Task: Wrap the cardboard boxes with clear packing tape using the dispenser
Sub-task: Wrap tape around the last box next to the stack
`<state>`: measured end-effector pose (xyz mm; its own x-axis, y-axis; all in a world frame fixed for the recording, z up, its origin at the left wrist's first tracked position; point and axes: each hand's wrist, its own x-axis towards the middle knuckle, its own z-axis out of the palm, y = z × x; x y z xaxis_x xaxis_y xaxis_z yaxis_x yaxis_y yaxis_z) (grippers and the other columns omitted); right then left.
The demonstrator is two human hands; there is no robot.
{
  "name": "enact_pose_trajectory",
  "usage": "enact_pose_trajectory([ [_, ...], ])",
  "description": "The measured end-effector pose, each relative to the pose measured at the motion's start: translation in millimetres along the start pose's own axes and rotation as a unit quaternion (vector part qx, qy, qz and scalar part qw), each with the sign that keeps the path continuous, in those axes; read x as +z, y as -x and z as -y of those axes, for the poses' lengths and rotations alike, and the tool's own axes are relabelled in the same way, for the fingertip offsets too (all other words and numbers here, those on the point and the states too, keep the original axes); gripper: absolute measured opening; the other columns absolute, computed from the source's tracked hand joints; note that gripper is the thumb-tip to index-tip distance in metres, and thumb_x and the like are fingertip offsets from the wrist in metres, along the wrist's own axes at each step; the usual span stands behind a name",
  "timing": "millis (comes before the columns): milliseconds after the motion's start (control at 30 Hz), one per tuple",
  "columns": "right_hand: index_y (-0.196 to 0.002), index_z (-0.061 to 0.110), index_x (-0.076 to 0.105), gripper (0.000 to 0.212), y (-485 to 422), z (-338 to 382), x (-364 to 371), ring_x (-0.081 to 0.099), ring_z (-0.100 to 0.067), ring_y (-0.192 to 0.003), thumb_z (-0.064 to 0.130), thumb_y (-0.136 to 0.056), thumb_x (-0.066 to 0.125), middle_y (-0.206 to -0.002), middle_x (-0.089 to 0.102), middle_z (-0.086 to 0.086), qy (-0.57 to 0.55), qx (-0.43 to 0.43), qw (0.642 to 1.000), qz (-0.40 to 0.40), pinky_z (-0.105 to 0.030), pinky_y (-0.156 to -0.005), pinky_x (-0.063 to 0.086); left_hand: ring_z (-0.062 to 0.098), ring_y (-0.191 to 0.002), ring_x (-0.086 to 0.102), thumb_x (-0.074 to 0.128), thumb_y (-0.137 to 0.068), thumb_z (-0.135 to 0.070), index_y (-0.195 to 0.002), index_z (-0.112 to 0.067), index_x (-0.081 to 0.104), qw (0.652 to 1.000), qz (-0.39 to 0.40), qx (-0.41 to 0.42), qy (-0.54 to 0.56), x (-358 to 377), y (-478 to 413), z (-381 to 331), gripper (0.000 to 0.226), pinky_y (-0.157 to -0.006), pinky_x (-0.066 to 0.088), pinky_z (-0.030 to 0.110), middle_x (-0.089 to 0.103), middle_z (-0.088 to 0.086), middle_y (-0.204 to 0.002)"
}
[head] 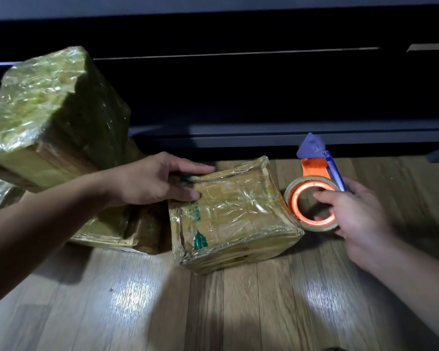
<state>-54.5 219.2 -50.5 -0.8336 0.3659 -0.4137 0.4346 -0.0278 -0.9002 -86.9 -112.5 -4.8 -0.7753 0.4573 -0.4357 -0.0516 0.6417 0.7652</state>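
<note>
Plainly the wrapping is well on: the small cardboard box (238, 214) in the middle of the wooden floor (213, 312) already shows glossy, wrinkled clear tape over its top face and over the near sides that can be seen. Its underside is hidden, so I cannot tell whether that is covered. The left hand (152, 181) grips the box at its far left corner, thumb lying on the top face and fingers hooked over the far edge, steadying it. The right hand (352, 214) is curled round the dispenser (322, 168), an orange and blue one, with one finger reaching across the open core of the tape roll (317, 227). The roll sits just beside the box's right edge, seemingly touching it, which suggests another band is being laid or is about to start. To the left, a stack of larger boxes (48, 110) looks fully sheathed in tape. By my judgement only finishing passes on the small box remain, plus cutting the tape free.
</note>
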Motion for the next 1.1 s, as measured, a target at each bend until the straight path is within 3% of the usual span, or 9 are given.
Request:
enact_pose_trajectory([
  [100, -0.124, 0.021, 0.065, 0.043, -1.1, -3.0, -2.4, 0.059, -0.014, -0.063, 0.001, -0.086, 0.071, -0.079, 0.065, 0.006, -0.002, 0.002, 1.0, -0.005, -0.015, -0.037, 0.042, -0.004, -0.132, 0.054, 0.067, -0.087, -0.06, -0.134, -0.04, 0.065, 0.97, -0.139, 0.081, -0.185, 20.5, 3.5, 1.7, 0.052, -0.113, 0.04, 0.014, 0.058, -0.015, -0.147],
  [167, -0.117, 0.023, 0.067, 0.038, -1.2, -4.8, -3.2, 0.059, -0.014, -0.063, 0.001, -0.086, 0.07, -0.079, 0.066, 0.005, -0.001, 0.003, 1.0, -0.002, -0.015, -0.037, 0.041, 0.016, -0.135, 0.058, 0.053, -0.099, -0.061, -0.132, -0.03, 0.071, 0.913, -0.225, 0.143, -0.31, 38.3, 9.8, 3.2, 0.049, -0.115, 0.045, 0.035, 0.057, -0.002, -0.152],
  [233, -0.108, 0.022, 0.068, 0.031, -1.9, -5.6, -3.2, 0.06, -0.016, -0.065, 0.001, -0.086, 0.07, -0.079, 0.068, 0.004, 0.001, 0.004, 1.0, 0.003, -0.013, -0.036, 0.04, 0.026, -0.146, 0.047, 0.039, -0.104, -0.061, -0.14, -0.022, 0.065, 0.868, -0.218, 0.164, -0.414, 55.9, 21.0, -1.2, 0.059, -0.12, 0.036, 0.055, 0.048, 0.005, -0.159],
  [300, -0.11, 0.021, 0.068, 0.032, -3.0, -5.9, -2.5, 0.061, -0.02, -0.068, 0.0, -0.086, 0.07, -0.081, 0.069, 0.003, 0.003, -0.001, 1.0, 0.005, -0.013, -0.036, 0.039, 0.029, -0.157, 0.026, 0.027, -0.104, -0.072, -0.157, -0.017, 0.044, 0.854, -0.152, 0.148, -0.474, 76.1, 34.8, -8.0, 0.078, -0.124, 0.023, 0.059, 0.028, 0.011, -0.168],
  [367, -0.114, 0.023, 0.066, 0.036, -2.9, -5.1, -1.1, 0.061, -0.022, -0.069, 0.0, -0.086, 0.069, -0.084, 0.069, 0.001, 0.006, -0.007, 1.0, 0.002, -0.011, -0.034, 0.036, 0.036, -0.158, 0.016, 0.029, -0.102, -0.076, -0.164, -0.019, 0.029, 0.831, -0.124, 0.164, -0.518, 94.5, 42.2, -11.4, 0.084, -0.123, 0.02, 0.062, 0.018, 0.018, -0.17],
  [433, -0.116, 0.022, 0.066, 0.037, -2.7, -5.1, -0.7, 0.061, -0.023, -0.07, -0.001, -0.086, 0.068, -0.088, 0.07, -0.001, 0.004, -0.013, 1.0, -0.001, -0.011, -0.033, 0.034, 0.042, -0.156, 0.019, 0.043, -0.103, -0.063, -0.164, -0.019, 0.029, 0.812, -0.127, 0.177, -0.542, 106.5, 39.5, -10.6, 0.077, -0.121, 0.028, 0.064, 0.02, 0.022, -0.169],
  [567, -0.114, 0.021, 0.067, 0.035, -2.5, -5.2, -2.2, 0.059, -0.023, -0.068, -0.002, -0.087, 0.067, -0.085, 0.068, -0.004, 0.004, -0.015, 1.0, 0.0, -0.011, -0.032, 0.032, 0.045, -0.15, 0.034, 0.043, -0.095, -0.043, -0.155, -0.016, 0.047, 0.806, -0.158, 0.186, -0.539, 110.1, 29.8, -9.0, 0.066, -0.111, 0.042, 0.065, 0.037, 0.019, -0.164],
  [800, -0.107, 0.022, 0.069, 0.03, -0.2, -6.2, 0.5, 0.061, -0.024, -0.071, -0.001, -0.086, 0.067, -0.074, 0.064, 0.002, 0.013, -0.009, 1.0, 0.01, -0.012, -0.035, 0.037, 0.037, -0.15, 0.038, 0.051, -0.101, -0.04, -0.142, -0.018, 0.065, 0.837, -0.191, 0.241, -0.453, 108.4, 29.4, 6.4, 0.049, -0.113, 0.038, 0.069, 0.05, 0.004, -0.158],
  [1100, -0.106, 0.021, 0.069, 0.031, -1.7, -4.3, 2.4, 0.06, -0.022, -0.068, -0.001, -0.085, 0.067, -0.074, 0.065, 0.002, 0.008, 0.0, 1.0, 0.009, -0.016, -0.038, 0.042, 0.033, -0.147, 0.043, 0.047, -0.098, -0.043, -0.147, -0.032, 0.056, 0.843, -0.176, 0.208, -0.463, 104.0, 28.0, -2.5, 0.051, -0.114, 0.037, 0.066, 0.049, 0.002, -0.154],
])
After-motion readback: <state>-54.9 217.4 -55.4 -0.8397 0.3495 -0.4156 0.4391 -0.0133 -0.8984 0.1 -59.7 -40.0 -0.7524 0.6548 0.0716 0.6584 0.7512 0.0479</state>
